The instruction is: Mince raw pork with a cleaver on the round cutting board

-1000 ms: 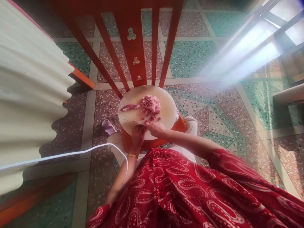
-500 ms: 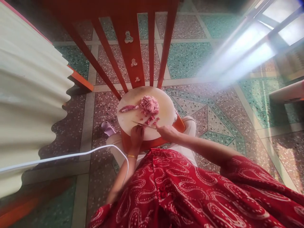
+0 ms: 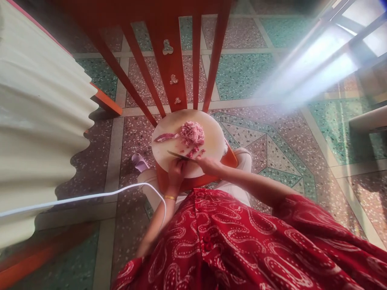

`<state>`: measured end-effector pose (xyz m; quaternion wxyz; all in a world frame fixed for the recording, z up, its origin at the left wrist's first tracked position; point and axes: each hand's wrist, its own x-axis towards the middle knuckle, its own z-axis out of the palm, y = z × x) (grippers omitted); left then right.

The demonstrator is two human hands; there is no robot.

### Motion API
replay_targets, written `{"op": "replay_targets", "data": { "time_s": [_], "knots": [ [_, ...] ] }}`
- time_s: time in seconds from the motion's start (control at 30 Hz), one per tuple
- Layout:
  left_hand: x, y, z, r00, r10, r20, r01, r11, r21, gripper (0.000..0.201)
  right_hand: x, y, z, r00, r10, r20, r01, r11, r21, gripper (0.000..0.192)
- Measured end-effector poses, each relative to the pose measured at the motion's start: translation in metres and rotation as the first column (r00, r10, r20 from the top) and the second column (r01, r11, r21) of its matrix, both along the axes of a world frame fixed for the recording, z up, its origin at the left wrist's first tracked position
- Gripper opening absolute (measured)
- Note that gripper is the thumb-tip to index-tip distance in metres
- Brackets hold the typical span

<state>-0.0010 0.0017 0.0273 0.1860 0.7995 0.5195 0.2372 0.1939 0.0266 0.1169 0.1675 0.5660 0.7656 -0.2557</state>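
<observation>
My right hand [image 3: 208, 165] is closed round the handle of a knife [image 3: 178, 155], whose blade points left across the near part of a round white cutting board [image 3: 160, 159]. Just below the blade, my left hand [image 3: 176, 171] is closed at the board's near edge, apparently on a piece of meat that the fingers and knife mostly hide. A pile of chopped meat [image 3: 193, 133] lies in the middle of the board, with small loose bits [image 3: 193, 151] near the knife. To the pile's left rests a longer uncut strip of meat [image 3: 166, 137].
The board rests on the seat of a red-brown wooden chair [image 3: 165, 181] with a slatted back. A white cable [image 3: 90, 197] crosses at lower left. A cream wavy-edged cloth [image 3: 39, 121] hangs at left. One lilac shoe [image 3: 139, 162] shows on the tiled floor.
The knife blade has tilted and shows more of its flat side. My left hand has shifted slightly under it. The whole view has moved a little to the right.
</observation>
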Motion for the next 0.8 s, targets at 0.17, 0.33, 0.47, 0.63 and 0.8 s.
{"op": "replay_targets", "data": {
  "time_s": [0.17,0.33,0.47,0.63,0.8],
  "knots": [
    [0.018,0.026,-0.020,0.999,0.047,0.005,-0.047,0.995,0.093,0.021,0.029,-0.021,0.015,0.999,-0.027,0.039,0.026,0.999,0.023,0.034],
    [0.014,0.024,-0.029,1.000,0.026,-0.011,-0.023,0.986,0.164,0.019,0.013,-0.018,0.014,1.000,-0.012,0.014,0.013,1.000,-0.016,0.032],
    [0.013,0.025,-0.031,1.000,-0.017,-0.010,0.018,0.982,0.186,0.019,-0.017,0.002,-0.001,0.999,0.026,-0.038,-0.026,0.999,0.021,0.028],
    [0.015,0.027,-0.030,1.000,-0.011,-0.015,0.013,0.984,0.176,0.018,-0.027,0.011,-0.007,0.997,0.047,-0.055,-0.045,0.999,0.028,0.030],
    [0.014,0.027,-0.020,0.998,-0.008,0.067,0.000,0.993,0.122,0.022,0.022,-0.005,0.005,0.999,-0.014,0.051,0.014,1.000,0.001,0.037]
  ]
}}
